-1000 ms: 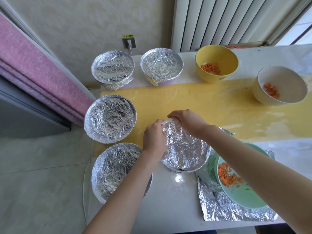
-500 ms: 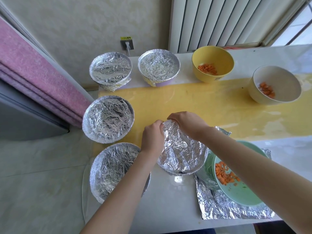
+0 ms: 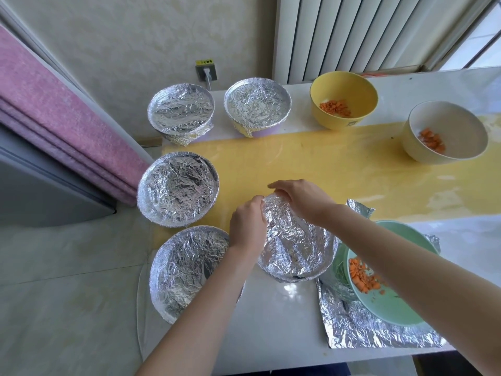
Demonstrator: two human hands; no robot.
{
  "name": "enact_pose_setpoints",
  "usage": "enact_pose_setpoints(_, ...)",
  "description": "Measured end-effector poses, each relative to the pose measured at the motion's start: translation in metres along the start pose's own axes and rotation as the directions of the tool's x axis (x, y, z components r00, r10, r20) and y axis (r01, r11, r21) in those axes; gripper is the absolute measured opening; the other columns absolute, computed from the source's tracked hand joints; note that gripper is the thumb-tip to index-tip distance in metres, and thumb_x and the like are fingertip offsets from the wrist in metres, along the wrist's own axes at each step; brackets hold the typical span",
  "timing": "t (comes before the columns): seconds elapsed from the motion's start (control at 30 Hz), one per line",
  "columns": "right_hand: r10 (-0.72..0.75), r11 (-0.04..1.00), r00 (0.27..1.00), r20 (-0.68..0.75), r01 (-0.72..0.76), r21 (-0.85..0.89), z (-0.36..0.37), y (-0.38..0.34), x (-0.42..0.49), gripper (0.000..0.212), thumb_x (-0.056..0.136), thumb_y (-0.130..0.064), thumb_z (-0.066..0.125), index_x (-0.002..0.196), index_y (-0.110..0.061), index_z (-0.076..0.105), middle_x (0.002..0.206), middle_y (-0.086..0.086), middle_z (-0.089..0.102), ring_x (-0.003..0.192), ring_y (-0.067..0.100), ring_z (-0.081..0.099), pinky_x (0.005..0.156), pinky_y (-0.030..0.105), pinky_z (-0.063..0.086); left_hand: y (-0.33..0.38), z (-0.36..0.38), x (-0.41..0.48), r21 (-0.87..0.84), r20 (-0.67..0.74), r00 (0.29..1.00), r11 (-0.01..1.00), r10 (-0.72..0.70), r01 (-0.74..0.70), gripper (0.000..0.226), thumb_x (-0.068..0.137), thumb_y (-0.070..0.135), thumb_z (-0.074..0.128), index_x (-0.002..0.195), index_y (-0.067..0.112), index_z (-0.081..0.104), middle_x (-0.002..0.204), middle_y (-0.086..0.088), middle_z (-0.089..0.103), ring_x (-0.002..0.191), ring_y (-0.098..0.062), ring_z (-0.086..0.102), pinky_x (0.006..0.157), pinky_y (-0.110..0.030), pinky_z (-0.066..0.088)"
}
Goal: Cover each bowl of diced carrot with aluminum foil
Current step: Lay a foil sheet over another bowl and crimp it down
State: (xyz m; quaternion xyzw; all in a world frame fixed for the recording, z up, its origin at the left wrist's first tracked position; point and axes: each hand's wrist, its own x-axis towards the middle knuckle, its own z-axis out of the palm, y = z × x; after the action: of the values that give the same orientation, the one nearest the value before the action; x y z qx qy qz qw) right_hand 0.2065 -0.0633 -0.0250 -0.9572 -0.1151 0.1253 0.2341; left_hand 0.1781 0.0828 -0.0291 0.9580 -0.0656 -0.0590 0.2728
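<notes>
A foil-covered bowl (image 3: 296, 249) stands at the middle of the table. My left hand (image 3: 248, 225) grips its left rim, fingers curled over the foil. My right hand (image 3: 301, 199) pinches the foil at the far rim. To the right a green bowl of diced carrot (image 3: 385, 297) sits uncovered on a loose sheet of foil (image 3: 360, 329). A yellow bowl (image 3: 343, 100) and a cream bowl (image 3: 444, 131), both with carrot, stand uncovered at the back right.
Several bowls sealed with foil stand at the left: two at the back (image 3: 181, 112) (image 3: 257, 105), one mid-left (image 3: 177, 188), one at the front left (image 3: 187, 270). A yellow mat (image 3: 339, 164) crosses the table. A pink cushion (image 3: 54, 126) and a wall socket (image 3: 206, 71) lie beyond.
My right hand has shifted slightly along the far rim of the foil. My left hand stays on the left rim. The view has drifted a little.
</notes>
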Motion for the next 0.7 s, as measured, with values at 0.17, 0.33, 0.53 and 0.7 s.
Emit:
enact_pose_setpoints(0.17, -0.009, 1.000, 1.000, -0.008, 0.009, -0.007, 0.000, 0.001, 0.000, 0.028, 0.097, -0.011, 0.046, 0.117, -0.013, 0.065, 0.108, 0.010, 0.070, 0.095, 0.030, 0.064, 0.078, 0.032, 0.046, 0.003, -0.003, -0.001, -0.055, 0.032, 0.999, 0.998, -0.043, 0.044, 0.026, 0.099, 0.011, 0.037, 0.116, 0.006, 0.055, 0.093, -0.014, 0.066, 0.081, -0.029, 0.062, 0.066, -0.037, 0.050)
enact_pose_setpoints(0.33, -0.056, 0.975, 0.998, 0.012, 0.057, -0.213, 0.001, -0.012, 0.000, 0.043, 0.093, 0.002, 0.040, 0.128, -0.017, 0.054, 0.116, 0.006, 0.064, 0.098, 0.027, 0.062, 0.075, 0.034, 0.047, 0.003, 0.000, 0.001, -0.106, 0.037, 0.998, 0.993, -0.056, 0.060, 0.024, 0.099, 0.008, 0.037, 0.111, 0.005, 0.058, 0.092, -0.014, 0.065, 0.080, -0.029, 0.061, 0.067, -0.037, 0.049)
enact_pose_setpoints(0.53, -0.044, 0.944, 0.996, 0.072, 0.065, -0.324, 0.004, -0.022, 0.006, 0.039, 0.090, 0.003, 0.038, 0.121, -0.013, 0.053, 0.114, 0.006, 0.061, 0.099, 0.028, 0.059, 0.078, 0.036, 0.045, 0.002, 0.005, 0.004, -0.039, 0.035, 0.998, 0.998, -0.047, 0.048, 0.025, 0.097, 0.001, 0.040, 0.115, 0.004, 0.058, 0.097, -0.016, 0.067, 0.087, -0.030, 0.063, 0.066, -0.032, 0.046)
enact_pose_setpoints(0.7, -0.077, 0.950, 0.994, 0.082, 0.098, -0.297, 0.003, -0.014, 0.007, 0.040, 0.091, 0.003, 0.039, 0.122, -0.017, 0.055, 0.112, 0.004, 0.062, 0.095, 0.028, 0.061, 0.073, 0.034, 0.044, -0.001, 0.007, 0.007, 0.020, 0.046, 0.998, 0.999, -0.045, 0.044, 0.023, 0.097, 0.003, 0.041, 0.114, 0.005, 0.057, 0.097, -0.014, 0.067, 0.085, -0.027, 0.064, 0.067, -0.032, 0.049)
